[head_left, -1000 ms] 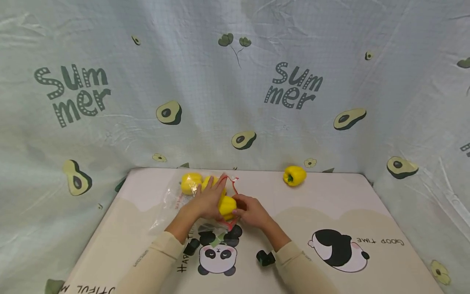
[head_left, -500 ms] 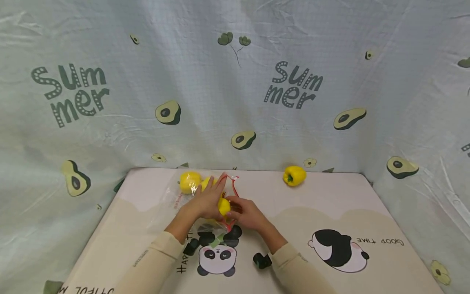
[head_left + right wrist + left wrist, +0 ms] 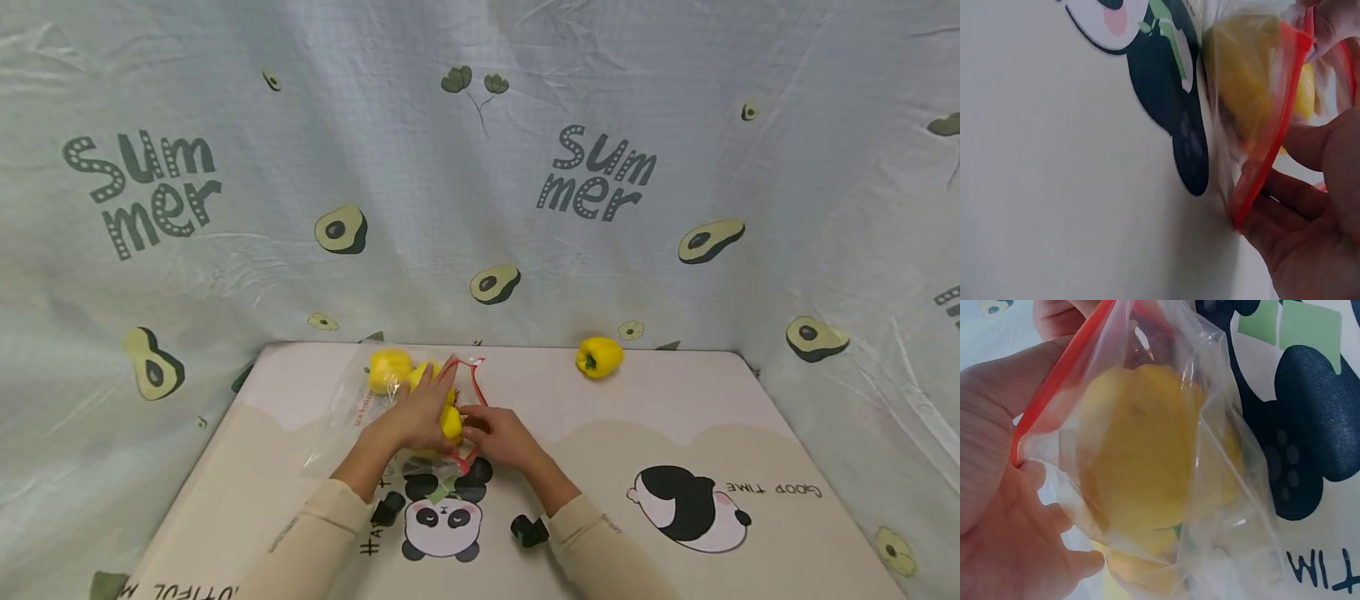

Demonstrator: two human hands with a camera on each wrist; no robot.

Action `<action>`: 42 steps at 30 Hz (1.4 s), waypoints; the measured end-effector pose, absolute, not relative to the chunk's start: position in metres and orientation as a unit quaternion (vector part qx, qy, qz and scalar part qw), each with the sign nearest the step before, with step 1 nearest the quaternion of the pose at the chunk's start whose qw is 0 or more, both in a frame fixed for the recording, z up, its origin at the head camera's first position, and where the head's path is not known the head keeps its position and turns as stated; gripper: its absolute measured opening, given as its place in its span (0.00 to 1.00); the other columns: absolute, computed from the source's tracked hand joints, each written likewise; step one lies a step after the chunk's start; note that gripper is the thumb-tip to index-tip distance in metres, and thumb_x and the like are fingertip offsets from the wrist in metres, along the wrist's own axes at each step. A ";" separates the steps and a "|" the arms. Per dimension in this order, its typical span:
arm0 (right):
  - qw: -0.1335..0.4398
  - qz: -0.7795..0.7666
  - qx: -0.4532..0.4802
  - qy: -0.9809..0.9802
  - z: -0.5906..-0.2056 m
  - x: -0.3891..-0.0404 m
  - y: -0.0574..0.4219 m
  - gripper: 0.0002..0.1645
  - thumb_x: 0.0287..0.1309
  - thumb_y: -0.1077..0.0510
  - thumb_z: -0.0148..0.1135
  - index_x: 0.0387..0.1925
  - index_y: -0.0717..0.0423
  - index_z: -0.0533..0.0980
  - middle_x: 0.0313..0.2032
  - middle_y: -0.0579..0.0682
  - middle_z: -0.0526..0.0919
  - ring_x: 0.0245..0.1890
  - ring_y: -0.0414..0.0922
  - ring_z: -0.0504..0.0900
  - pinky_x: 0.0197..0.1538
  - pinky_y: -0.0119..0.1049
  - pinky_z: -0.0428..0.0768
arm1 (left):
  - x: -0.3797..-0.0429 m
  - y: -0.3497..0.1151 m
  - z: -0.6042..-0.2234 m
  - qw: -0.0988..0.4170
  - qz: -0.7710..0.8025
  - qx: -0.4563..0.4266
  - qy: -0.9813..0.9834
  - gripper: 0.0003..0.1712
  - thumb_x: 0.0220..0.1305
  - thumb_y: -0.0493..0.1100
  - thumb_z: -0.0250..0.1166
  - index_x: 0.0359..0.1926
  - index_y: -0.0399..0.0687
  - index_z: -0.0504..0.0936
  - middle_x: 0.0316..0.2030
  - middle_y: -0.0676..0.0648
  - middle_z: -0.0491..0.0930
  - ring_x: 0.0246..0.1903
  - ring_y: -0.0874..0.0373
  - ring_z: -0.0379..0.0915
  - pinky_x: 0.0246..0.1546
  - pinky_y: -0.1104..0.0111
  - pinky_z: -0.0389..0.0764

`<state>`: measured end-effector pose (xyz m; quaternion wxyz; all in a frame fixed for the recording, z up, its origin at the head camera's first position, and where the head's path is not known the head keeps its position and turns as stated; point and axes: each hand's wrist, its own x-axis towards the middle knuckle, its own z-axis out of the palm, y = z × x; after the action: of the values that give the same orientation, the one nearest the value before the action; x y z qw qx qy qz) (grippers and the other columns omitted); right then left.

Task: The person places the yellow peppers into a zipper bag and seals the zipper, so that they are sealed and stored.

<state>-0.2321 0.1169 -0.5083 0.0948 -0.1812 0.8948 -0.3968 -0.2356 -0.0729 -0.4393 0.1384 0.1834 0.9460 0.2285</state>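
A clear plastic bag (image 3: 347, 421) with a red-edged mouth lies on its side at the table's left-centre. Inside it, a yellow bell pepper (image 3: 389, 371) sits at the far left, with a second pepper partly hidden behind fingers. My left hand (image 3: 417, 417) spreads wide over the bag, its thumb against the red edge (image 3: 1054, 387) of the mouth. A third yellow bell pepper (image 3: 452, 423) is just within the mouth. My right hand (image 3: 501, 435) reaches into the mouth from the right; its thumb and fingers curve round this pepper's near end.
Another yellow bell pepper (image 3: 600, 357) lies at the table's back, right of the bag. A printed cloth (image 3: 420, 167) hangs along the back edge. The table (image 3: 600, 467) has printed pandas and lettering.
The right hand has moved left with the pepper, which has gone deeper into the bag's mouth. The left hand has stayed nearly still over the bag.
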 end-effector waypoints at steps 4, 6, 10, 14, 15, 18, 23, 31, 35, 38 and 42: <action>0.096 -0.416 -0.169 0.888 -0.509 -0.232 0.117 0.23 0.70 0.53 0.66 0.64 0.53 0.80 0.54 0.54 0.88 0.53 0.50 0.85 0.63 0.50 0.85 | -0.236 -0.076 -0.446 0.136 0.243 0.188 0.942 0.75 0.46 0.47 0.86 0.84 0.45 0.43 0.85 0.43 0.45 0.84 0.37 0.30 0.79 0.31 0.37; 0.091 -0.436 -0.168 0.880 -0.510 -0.232 0.118 0.22 0.69 0.54 0.67 0.62 0.54 0.81 0.54 0.54 0.88 0.54 0.51 0.86 0.63 0.51 0.84 | -0.236 -0.076 -0.448 0.135 0.250 0.190 0.940 0.76 0.46 0.48 0.86 0.84 0.46 0.43 0.85 0.43 0.44 0.84 0.37 0.29 0.79 0.32 0.36; 0.076 -0.435 -0.168 0.881 -0.511 -0.231 0.114 0.21 0.68 0.55 0.67 0.60 0.55 0.83 0.55 0.55 0.89 0.54 0.52 0.86 0.63 0.50 0.84 | -0.235 -0.077 -0.451 0.135 0.261 0.187 0.937 0.77 0.45 0.47 0.86 0.84 0.46 0.42 0.85 0.42 0.44 0.84 0.38 0.28 0.80 0.33 0.35; 0.072 -0.405 -0.161 0.897 -0.508 -0.229 0.104 0.22 0.68 0.53 0.68 0.60 0.54 0.83 0.56 0.54 0.89 0.56 0.52 0.86 0.63 0.52 0.84 | -0.235 -0.078 -0.452 0.133 0.254 0.186 0.940 0.77 0.45 0.48 0.86 0.84 0.45 0.42 0.85 0.41 0.44 0.84 0.37 0.28 0.80 0.33 0.36; 0.070 -0.400 -0.160 0.900 -0.507 -0.228 0.103 0.22 0.67 0.53 0.68 0.60 0.53 0.84 0.56 0.53 0.89 0.56 0.52 0.86 0.63 0.52 0.84 | -0.236 -0.079 -0.452 0.131 0.252 0.187 0.940 0.77 0.45 0.48 0.86 0.84 0.44 0.42 0.85 0.41 0.44 0.84 0.37 0.28 0.80 0.34 0.36; 0.063 -0.397 -0.160 0.902 -0.505 -0.230 0.102 0.22 0.67 0.52 0.69 0.60 0.52 0.84 0.55 0.53 0.89 0.54 0.52 0.86 0.61 0.50 0.85 | -0.237 -0.078 -0.452 0.125 0.250 0.187 0.942 0.77 0.45 0.47 0.86 0.84 0.45 0.42 0.85 0.41 0.44 0.85 0.38 0.28 0.80 0.34 0.36; 0.059 -0.417 -0.153 0.894 -0.505 -0.231 0.102 0.21 0.66 0.53 0.70 0.59 0.51 0.85 0.54 0.52 0.90 0.50 0.49 0.86 0.55 0.46 0.87 | -0.237 -0.077 -0.451 0.125 0.256 0.186 0.940 0.77 0.45 0.48 0.86 0.84 0.45 0.42 0.85 0.42 0.44 0.85 0.39 0.28 0.80 0.34 0.36; 0.066 -0.414 -0.139 0.897 -0.504 -0.232 0.095 0.22 0.66 0.51 0.70 0.60 0.49 0.84 0.53 0.51 0.90 0.43 0.43 0.83 0.43 0.32 0.81 | -0.236 -0.078 -0.450 0.126 0.265 0.181 0.939 0.75 0.46 0.47 0.86 0.84 0.43 0.44 0.84 0.39 0.47 0.85 0.38 0.28 0.81 0.36 0.36; 0.063 -0.416 -0.130 0.898 -0.501 -0.232 0.102 0.20 0.65 0.52 0.70 0.58 0.49 0.86 0.52 0.51 0.91 0.42 0.44 0.80 0.43 0.33 0.80 | -0.235 -0.078 -0.453 0.130 0.259 0.179 0.940 0.76 0.46 0.47 0.85 0.84 0.44 0.42 0.84 0.40 0.45 0.85 0.39 0.28 0.82 0.38 0.35; 0.039 -0.433 -0.106 0.894 -0.500 -0.232 0.113 0.17 0.65 0.55 0.70 0.55 0.50 0.87 0.51 0.50 0.91 0.44 0.45 0.83 0.48 0.37 0.85 | -0.234 -0.078 -0.457 0.134 0.249 0.178 0.943 0.77 0.46 0.47 0.86 0.84 0.45 0.41 0.85 0.40 0.43 0.85 0.40 0.29 0.83 0.40 0.34; -0.002 -0.473 -0.072 0.878 -0.496 -0.237 0.131 0.14 0.64 0.59 0.72 0.51 0.52 0.89 0.50 0.53 0.91 0.50 0.50 0.88 0.55 0.45 0.88 | -0.234 -0.078 -0.458 0.132 0.240 0.180 0.945 0.78 0.45 0.48 0.86 0.84 0.44 0.41 0.85 0.40 0.42 0.85 0.40 0.29 0.83 0.42 0.34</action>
<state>-0.2365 0.1308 -0.4962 -0.0021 -0.0721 0.8782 -0.4728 -0.2336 -0.0780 -0.4583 0.1320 0.1798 0.9448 0.2400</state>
